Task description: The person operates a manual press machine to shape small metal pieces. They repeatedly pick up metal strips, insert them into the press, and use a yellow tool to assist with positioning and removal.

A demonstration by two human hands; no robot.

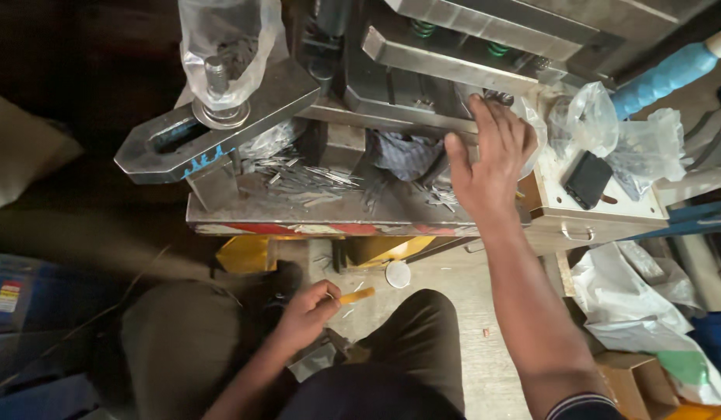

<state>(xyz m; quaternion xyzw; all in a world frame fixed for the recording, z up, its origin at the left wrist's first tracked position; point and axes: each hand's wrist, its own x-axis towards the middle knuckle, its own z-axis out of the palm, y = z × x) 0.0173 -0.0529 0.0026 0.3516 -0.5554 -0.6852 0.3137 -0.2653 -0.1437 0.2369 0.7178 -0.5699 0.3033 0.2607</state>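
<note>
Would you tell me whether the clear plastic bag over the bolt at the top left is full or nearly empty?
Nearly empty: the clear plastic bag is mostly see-through, with only a small dark clump inside, above the bolt.

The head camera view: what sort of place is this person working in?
Probably a small metalworking workshop. A heavy steel press with a slotted clamp bar fills the bench, thin metal strips lie scattered on its plate, and the right hand rests at the machine while the left hand holds a yellow stick.

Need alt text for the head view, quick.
Seen from above, the right hand rests on a steel press die above scattered thin metal pins, while the left hand holds a small yellow stick between the person's knees.
</note>
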